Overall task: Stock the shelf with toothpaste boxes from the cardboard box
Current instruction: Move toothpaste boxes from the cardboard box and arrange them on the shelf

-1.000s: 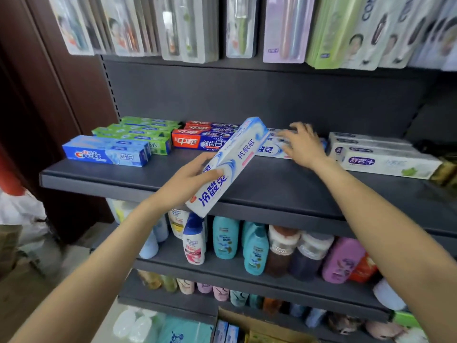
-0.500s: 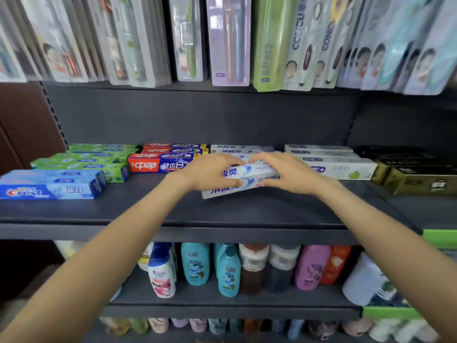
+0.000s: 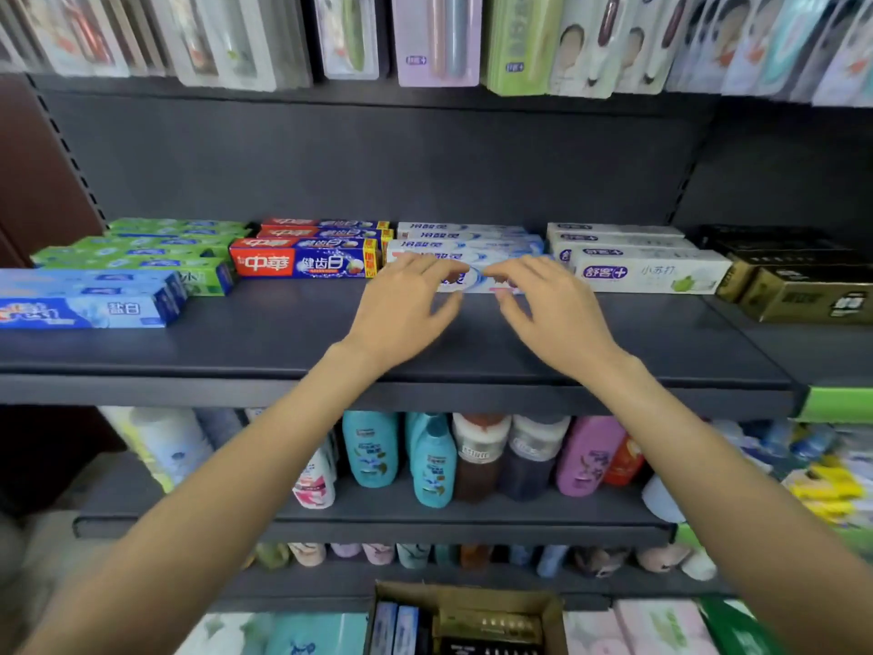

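A white-and-blue toothpaste box lies flat on the dark shelf, in front of a stack of the same kind. My left hand hovers at its left part with fingers spread and loosely bent, fingertips at the box. My right hand mirrors it at the right part, fingers relaxed, holding nothing. Far below, the open cardboard box shows blue and gold toothpaste boxes inside.
Along the shelf lie blue boxes, green boxes, red-and-blue boxes, white boxes and gold-black boxes. Toothbrush packs hang above. Shampoo bottles fill the lower shelf.
The box went from tilted in my left hand to lying flat in the front row. Both hands have let go of it and drawn back slightly, fingers spread.
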Demonstrator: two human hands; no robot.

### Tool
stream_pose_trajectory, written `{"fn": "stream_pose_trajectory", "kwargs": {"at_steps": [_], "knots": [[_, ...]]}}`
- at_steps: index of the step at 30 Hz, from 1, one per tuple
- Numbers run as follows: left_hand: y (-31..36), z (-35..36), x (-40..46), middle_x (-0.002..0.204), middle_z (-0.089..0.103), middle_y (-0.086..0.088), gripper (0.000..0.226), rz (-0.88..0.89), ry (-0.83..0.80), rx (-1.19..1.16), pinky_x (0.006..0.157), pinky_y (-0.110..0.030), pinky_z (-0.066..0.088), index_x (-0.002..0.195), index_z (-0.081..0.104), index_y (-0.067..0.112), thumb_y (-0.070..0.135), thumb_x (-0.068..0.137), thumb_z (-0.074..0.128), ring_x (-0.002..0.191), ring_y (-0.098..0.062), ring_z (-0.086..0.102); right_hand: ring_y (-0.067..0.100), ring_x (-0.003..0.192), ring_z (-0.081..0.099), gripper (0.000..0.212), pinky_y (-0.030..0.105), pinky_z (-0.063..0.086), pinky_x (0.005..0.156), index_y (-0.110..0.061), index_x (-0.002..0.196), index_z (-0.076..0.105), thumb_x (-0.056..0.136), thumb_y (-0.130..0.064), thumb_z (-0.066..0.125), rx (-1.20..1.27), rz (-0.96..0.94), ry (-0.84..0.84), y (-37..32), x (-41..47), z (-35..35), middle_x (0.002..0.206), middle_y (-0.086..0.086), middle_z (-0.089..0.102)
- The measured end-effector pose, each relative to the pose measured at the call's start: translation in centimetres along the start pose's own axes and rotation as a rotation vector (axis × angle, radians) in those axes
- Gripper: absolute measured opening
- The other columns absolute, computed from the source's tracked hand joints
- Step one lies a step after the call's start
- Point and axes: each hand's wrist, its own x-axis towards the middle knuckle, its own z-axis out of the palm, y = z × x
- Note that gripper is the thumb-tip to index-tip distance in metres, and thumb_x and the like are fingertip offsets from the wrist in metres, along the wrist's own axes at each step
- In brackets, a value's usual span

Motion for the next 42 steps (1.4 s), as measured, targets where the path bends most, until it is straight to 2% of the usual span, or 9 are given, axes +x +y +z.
{"fn": "stream_pose_trajectory", "kwargs": {"at_steps": [8, 12, 15, 19, 22, 28, 35, 39, 42], "knots": [[5.2, 2.0, -15.7, 0.084, 0.065, -0.001, 0.017, -0.046, 0.138, -0.284, 0.073, -0.027, 0.044, 0.098, 0.068, 0.008, 0.012, 0.090, 0.054, 0.077, -0.019, 0.055, 0.023, 0.073, 0.063, 0.017, 0.033, 0.051, 0.060, -0.012, 0.099, 0.069, 0.091, -0.015, 0.054, -0.010, -0.064, -0.019, -6.1, -14.6, 1.1, 0.082, 0.003, 0.066], [5.2, 7.3, -26.1, 0.092, 0.066, 0.002, 0.024, -0.428, -0.204, -0.372, 0.073, -0.035, 0.050, 0.100, 0.066, 0.016, 0.025, 0.085, 0.050, 0.089, -0.014, 0.055, 0.018, 0.076, 0.063, 0.016, 0.030, 0.053, 0.060, -0.018, 0.095, 0.068, 0.089, -0.018, 0.054, 0.069, -0.045, -0.368, -7.4, -24.2, 6.2, 0.085, -0.002, 0.066], [4.5, 10.6, -32.1, 0.110, 0.062, -0.009, 0.033, -0.733, -0.536, -0.333, 0.086, -0.038, 0.045, 0.114, 0.062, 0.015, 0.017, 0.082, 0.059, 0.105, -0.029, 0.053, 0.019, 0.078, 0.065, 0.015, 0.026, 0.052, 0.058, -0.021, 0.093, 0.067, 0.079, -0.024, 0.063, 0.078, 0.033, -0.682, -7.5, -30.5, 9.9, 0.088, -0.002, 0.067], [2.7, 13.8, -38.3, 0.134, 0.046, -0.016, 0.057, -1.025, -0.768, -0.222, 0.099, -0.042, 0.037, 0.137, 0.042, 0.012, 0.021, 0.085, 0.062, 0.122, -0.036, 0.043, 0.029, 0.113, 0.055, 0.053, 0.040, 0.047, 0.093, -0.018, 0.127, 0.054, 0.078, -0.031, 0.071, 0.088, 0.103, -1.156, -7.2, -35.4, 14.0, 0.124, 0.007, 0.057], [1.8, 15.5, -42.0, 0.140, 0.044, -0.011, 0.061, -1.137, -0.869, -0.184, 0.101, -0.043, 0.039, 0.143, 0.034, 0.016, 0.032, 0.090, 0.057, 0.126, -0.030, 0.044, 0.028, 0.131, 0.034, 0.068, 0.041, 0.028, 0.108, -0.021, 0.144, 0.029, 0.087, -0.036, 0.062, 0.063, 0.080, -1.356, -7.2, -37.7, 17.3, 0.143, 0.008, 0.036], [2.3, 16.2, -45.5, 0.122, 0.061, 0.003, 0.048, -1.105, -0.763, -0.275, 0.079, -0.029, 0.051, 0.132, 0.051, 0.032, 0.019, 0.087, 0.060, 0.095, -0.015, 0.065, 0.034, 0.136, 0.026, 0.108, 0.055, 0.025, 0.109, -0.032, 0.149, 0.001, 0.074, -0.028, 0.078, -0.006, 0.057, -1.648, -8.2, -39.9, 22.2, 0.150, 0.011, 0.024], [1.9, 16.7, -46.3, 0.123, 0.062, 0.001, 0.053, -1.101, -0.734, -0.306, 0.073, -0.026, 0.052, 0.133, 0.050, 0.031, 0.016, 0.084, 0.064, 0.091, -0.013, 0.066, 0.030, 0.108, 0.054, 0.113, 0.038, 0.043, 0.074, -0.048, 0.145, -0.007, 0.074, -0.028, 0.079, 0.119, 0.091, -1.661, -6.3, -39.9, 22.0, 0.128, 0.012, 0.046], [2.4, 15.8, -44.4, 0.139, 0.045, -0.006, 0.058, -1.141, -0.692, -0.326, 0.098, -0.029, 0.040, 0.133, 0.051, 0.022, 0.017, 0.079, 0.072, 0.124, -0.021, 0.047, 0.028, 0.108, 0.052, 0.112, 0.038, 0.045, 0.080, -0.048, 0.144, -0.012, 0.074, -0.035, 0.074, 0.137, 0.204, -1.510, -6.7, -38.3, 19.3, 0.128, 0.010, 0.045], [4.4, 14.2, -41.3, 0.137, 0.043, -0.003, 0.062, -1.214, -0.542, -0.565, 0.102, -0.027, 0.038, 0.132, 0.049, 0.021, 0.017, 0.077, 0.076, 0.122, -0.017, 0.046, 0.029, 0.109, 0.056, 0.112, 0.038, 0.048, 0.081, -0.050, 0.143, -0.012, 0.073, -0.035, 0.074, 0.213, 0.427, -1.330, -7.1, -36.4, 16.1, 0.134, 0.006, 0.045]]}}
